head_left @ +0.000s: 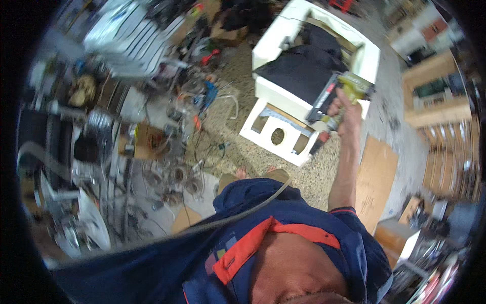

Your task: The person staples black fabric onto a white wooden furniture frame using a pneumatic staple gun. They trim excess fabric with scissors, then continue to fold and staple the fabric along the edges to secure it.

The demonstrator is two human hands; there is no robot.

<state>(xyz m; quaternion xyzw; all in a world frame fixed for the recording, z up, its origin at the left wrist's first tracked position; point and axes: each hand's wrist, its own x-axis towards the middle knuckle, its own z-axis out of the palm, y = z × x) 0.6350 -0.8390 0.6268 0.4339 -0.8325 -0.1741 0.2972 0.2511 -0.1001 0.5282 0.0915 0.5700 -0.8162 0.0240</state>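
My right hand (346, 112) is wrapped round the handle of a yellow-green nail gun (356, 85) with a long dark magazine. The tool is held over the near right corner of a white, box-like furniture frame (264, 90). Whether its nose touches the frame cannot be made out. Black fabric (298, 73) lies bunched inside and over the frame's near edge. A white panel with cut-outs (262, 123), one of them round, sticks out at the near side, partly below the tool. My left hand does not show; only a navy sleeve stretches to the lower left.
A pale hose (243, 217) crosses my body. The frame stands on a speckled surface (233, 147). Tools, cables and jars clutter the left, including a blue power tool (209, 93). Flat cardboard (377, 175) lies on the right, near wooden crates (438, 114).
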